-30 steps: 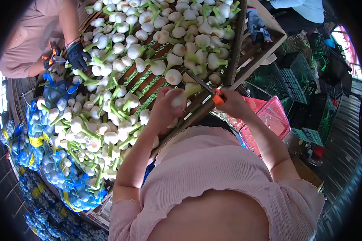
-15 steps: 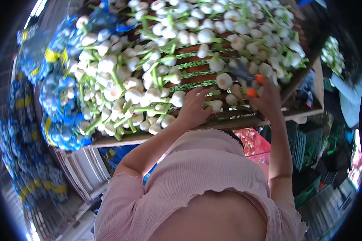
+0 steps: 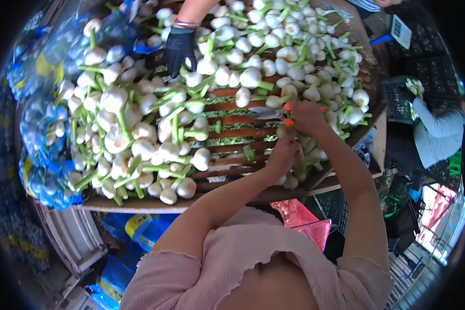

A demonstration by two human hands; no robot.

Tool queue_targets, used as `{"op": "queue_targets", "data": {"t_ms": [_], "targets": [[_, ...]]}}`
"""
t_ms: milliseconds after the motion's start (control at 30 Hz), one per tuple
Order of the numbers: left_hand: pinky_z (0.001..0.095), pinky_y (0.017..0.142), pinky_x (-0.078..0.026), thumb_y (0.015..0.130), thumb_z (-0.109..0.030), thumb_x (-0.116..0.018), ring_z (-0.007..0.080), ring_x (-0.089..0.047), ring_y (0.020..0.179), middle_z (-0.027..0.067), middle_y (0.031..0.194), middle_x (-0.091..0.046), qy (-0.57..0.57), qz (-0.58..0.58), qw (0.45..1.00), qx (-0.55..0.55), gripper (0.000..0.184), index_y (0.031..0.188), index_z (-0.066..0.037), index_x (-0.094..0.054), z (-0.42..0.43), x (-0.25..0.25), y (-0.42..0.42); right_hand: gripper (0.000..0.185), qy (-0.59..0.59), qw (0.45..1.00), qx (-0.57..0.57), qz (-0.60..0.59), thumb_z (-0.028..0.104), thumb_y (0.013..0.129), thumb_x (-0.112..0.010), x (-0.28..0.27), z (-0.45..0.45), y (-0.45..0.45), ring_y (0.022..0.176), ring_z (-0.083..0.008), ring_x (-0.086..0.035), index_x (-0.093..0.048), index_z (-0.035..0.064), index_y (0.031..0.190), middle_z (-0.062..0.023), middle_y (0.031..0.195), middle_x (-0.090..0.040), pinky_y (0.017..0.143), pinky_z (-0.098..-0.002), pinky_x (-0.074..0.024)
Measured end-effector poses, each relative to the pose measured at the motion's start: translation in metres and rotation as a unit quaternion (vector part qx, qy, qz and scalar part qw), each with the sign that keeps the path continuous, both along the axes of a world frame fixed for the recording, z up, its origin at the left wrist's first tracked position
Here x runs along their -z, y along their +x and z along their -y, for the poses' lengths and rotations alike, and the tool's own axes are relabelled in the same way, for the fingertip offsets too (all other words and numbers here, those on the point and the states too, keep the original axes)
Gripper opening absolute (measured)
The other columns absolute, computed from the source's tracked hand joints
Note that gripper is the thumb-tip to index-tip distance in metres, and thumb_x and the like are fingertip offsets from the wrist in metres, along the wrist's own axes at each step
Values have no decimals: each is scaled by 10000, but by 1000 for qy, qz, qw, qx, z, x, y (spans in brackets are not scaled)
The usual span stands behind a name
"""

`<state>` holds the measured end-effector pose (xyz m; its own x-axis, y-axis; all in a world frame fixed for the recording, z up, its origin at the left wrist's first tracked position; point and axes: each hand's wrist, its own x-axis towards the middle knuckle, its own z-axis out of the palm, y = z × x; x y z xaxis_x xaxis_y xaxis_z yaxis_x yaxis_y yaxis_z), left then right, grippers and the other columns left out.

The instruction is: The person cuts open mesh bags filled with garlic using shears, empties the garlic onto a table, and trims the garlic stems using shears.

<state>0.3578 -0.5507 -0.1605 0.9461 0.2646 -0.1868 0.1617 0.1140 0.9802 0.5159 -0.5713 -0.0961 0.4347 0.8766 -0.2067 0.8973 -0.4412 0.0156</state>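
My right hand is closed around orange-handled pruning shears, whose grey blades point left over the wooden slats. Just below it, my left hand has its fingers curled, close to the bulbs by the table's near edge. Whatever it may hold is hidden by the fingers. White garlic bulbs with trimmed green stems cover much of the slatted table. Short green stem pieces show on and between the slats around my hands.
A co-worker's black-gloved hand reaches in from the far side. Blue mesh bags of bulbs line the left edge. Below the near edge is a red crate. Another person is at the right, beside dark crates.
The shears and my right hand have moved left. My left hand has shifted right and down, and its fingers have curled. A co-worker's gloved hand has appeared at the far side.
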Motion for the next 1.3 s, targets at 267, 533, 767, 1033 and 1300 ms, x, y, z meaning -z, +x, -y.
{"op": "queue_targets", "data": {"t_ms": [267,533,767,1033,1300], "targets": [[407,866,-401,657,-8,-612,338,-461,1050,158,1103,-493,385,71,913,-113,282,928,-84,-619,-96,-92,22,579,45,940,336,-34,245,566,-698,-61,57,84,890,-336,-565,-440,38,1041,-152,912,-576,736,-446,-458],[463,864,-359,721,2,-532,363,-436,1011,165,1139,-454,582,-79,788,-185,338,1051,-69,-545,-237,-125,-100,582,285,834,390,-267,182,642,-710,-55,49,-11,802,-299,-565,-410,59,1125,-135,909,-550,714,-378,-446],[431,902,-403,732,-148,-639,349,-473,1059,160,1157,-466,548,-183,813,-70,510,1205,-88,-459,-259,-110,-129,611,220,878,303,-297,174,614,-725,-60,22,-85,842,-290,-539,-422,51,1131,-126,941,-536,747,-378,-444],[468,942,-354,769,-291,-623,369,-419,1114,169,1197,-451,572,-197,787,-117,585,1264,-80,-395,-247,-77,-131,533,163,984,53,51,174,603,-706,-67,-54,-75,953,-234,-493,-490,53,1075,-83,929,-516,832,-370,-364],[449,874,-401,723,-224,-692,367,-435,1036,178,1124,-475,508,-108,850,-91,329,1001,-78,-593,-213,-95,-161,156,3,931,-216,295,156,754,-527,-47,-151,-67,800,-167,-568,-579,94,888,-44,822,-587,740,-315,-405]]}}
